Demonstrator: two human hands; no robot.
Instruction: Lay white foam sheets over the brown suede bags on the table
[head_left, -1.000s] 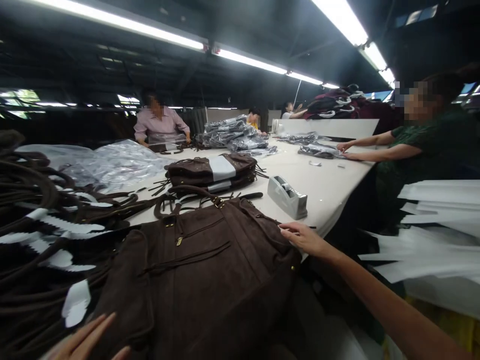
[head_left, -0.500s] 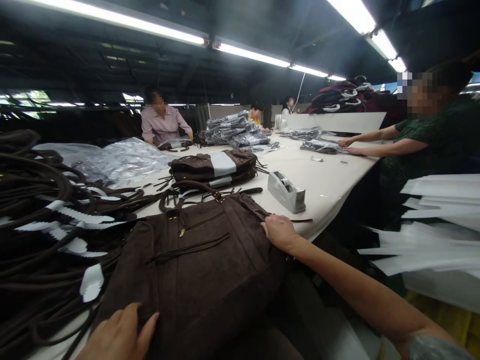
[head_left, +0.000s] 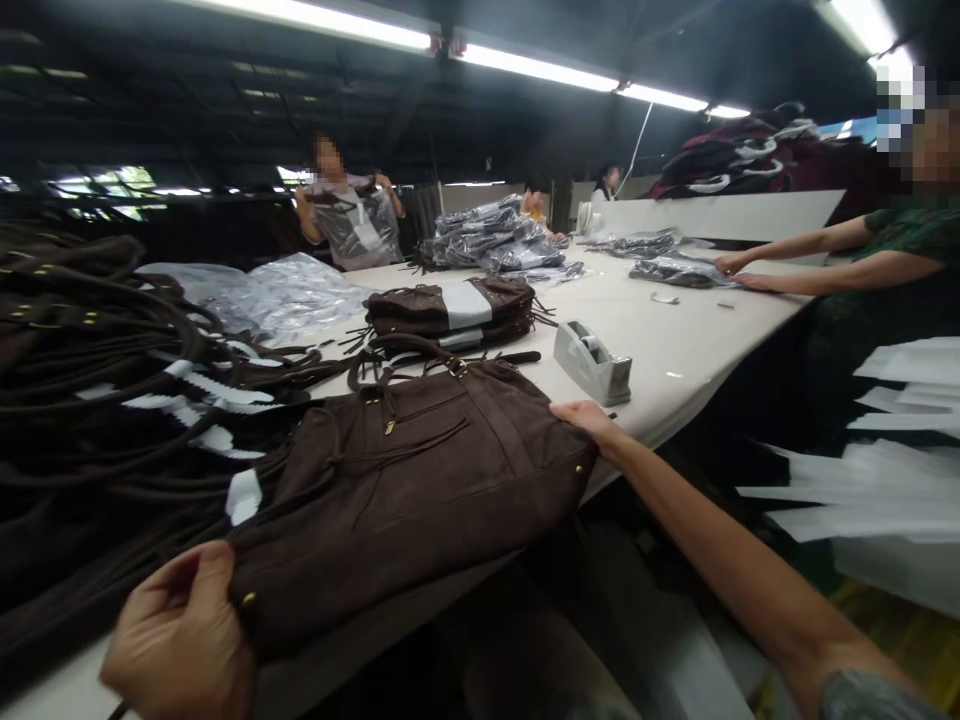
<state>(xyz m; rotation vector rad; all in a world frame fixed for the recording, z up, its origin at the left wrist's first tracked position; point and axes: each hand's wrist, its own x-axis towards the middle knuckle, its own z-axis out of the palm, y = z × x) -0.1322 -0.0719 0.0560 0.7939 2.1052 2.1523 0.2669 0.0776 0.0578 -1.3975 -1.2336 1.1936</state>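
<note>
A dark brown suede-like handbag (head_left: 420,480) lies across the near table edge, its handles pointing away from me and its zip pull and thin cords on top. My left hand (head_left: 184,630) is closed at the bag's near left corner, thumb and fingers pinching its edge beside a brass stud. At the opposite end, my right hand (head_left: 589,425) grips the right side, with its fingers partly hidden behind the bag. Just beyond that hand stands a grey tape dispenser (head_left: 592,362). Folded brown bags (head_left: 397,312) with a white paper band are stacked behind the handbag.
Brown bags with looped handles (head_left: 112,400) heap up on the left. Clear plastic bags (head_left: 285,295) and wrapped bundles (head_left: 487,240) lie farther back on the white table (head_left: 645,340). A co-worker's hands (head_left: 739,270) touch a wrapped bundle. White sheets (head_left: 885,490) hang at right.
The handbag's near side has been drawn up onto the table edge and flattened. My left hand has gone from lying on the bag to pinching its corner. A far co-worker now lifts a plastic-wrapped bag.
</note>
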